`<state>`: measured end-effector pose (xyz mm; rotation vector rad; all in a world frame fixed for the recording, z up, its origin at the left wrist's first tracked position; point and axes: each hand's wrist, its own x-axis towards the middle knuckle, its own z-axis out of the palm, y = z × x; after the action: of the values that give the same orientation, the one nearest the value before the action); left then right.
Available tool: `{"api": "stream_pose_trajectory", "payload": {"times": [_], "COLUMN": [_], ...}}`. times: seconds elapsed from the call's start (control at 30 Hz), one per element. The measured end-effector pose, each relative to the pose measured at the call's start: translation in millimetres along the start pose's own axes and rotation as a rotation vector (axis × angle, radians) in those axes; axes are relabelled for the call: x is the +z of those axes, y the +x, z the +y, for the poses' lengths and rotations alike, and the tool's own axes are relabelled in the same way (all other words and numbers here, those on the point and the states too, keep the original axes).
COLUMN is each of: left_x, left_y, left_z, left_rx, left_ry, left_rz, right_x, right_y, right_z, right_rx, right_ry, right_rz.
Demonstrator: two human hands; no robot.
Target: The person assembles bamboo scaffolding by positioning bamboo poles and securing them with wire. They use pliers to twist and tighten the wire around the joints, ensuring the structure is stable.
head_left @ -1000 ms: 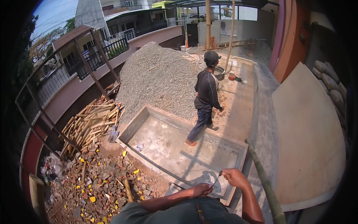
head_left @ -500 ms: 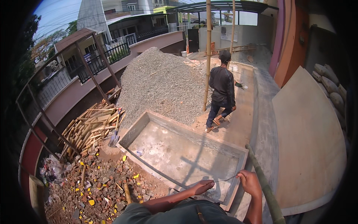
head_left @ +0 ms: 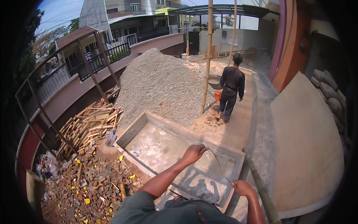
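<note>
A thin dark wire runs between my two hands in a loose curve. My left hand is raised out in front, its fingers pinched on the upper end. Lower and to the right, my right hand grips the other end near the corner of the trough. Beneath both hands lies a shallow rectangular concrete trough, with my shadow on its floor. A green bamboo pole leans close to my right forearm.
Broken bricks and rubble lie at left, below a heap of bamboo offcuts and a shovel. Behind the trough rises a gravel pile. A person walks beyond, beside an orange bucket. A large board stands at right.
My left hand has moved up and away from me, and my right hand has dropped slightly. The wire now hangs in a longer curve. The other person has moved farther off and turned away.
</note>
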<state>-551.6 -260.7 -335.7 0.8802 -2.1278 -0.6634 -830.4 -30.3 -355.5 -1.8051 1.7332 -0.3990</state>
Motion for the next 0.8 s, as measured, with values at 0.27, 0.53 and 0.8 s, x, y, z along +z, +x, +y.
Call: {"api": "stream_pose_trajectory", "payload": {"times": [0.27,0.53,0.8], "left_x": [-35.5,-41.5,-71.5], "left_y": [-74.0,-88.6,-76.3], "left_z": [19.5,-13.8,-58.7], "left_rx": [-0.012,-0.085,-0.248], "left_ry": [-0.166,0.012,-0.174], "left_rz": [-0.45,-0.292,0.031], "right_x": [-39.6,-72.0,22.0], "right_y": [41.6,49.2,24.5], "right_z": [18.4,-94.7,-117.5], "right_rx": [0.184,-0.093,-0.495], "right_ry": [0.071,0.531,0.202], "right_rz": [0.346,0.493,-0.648]}}
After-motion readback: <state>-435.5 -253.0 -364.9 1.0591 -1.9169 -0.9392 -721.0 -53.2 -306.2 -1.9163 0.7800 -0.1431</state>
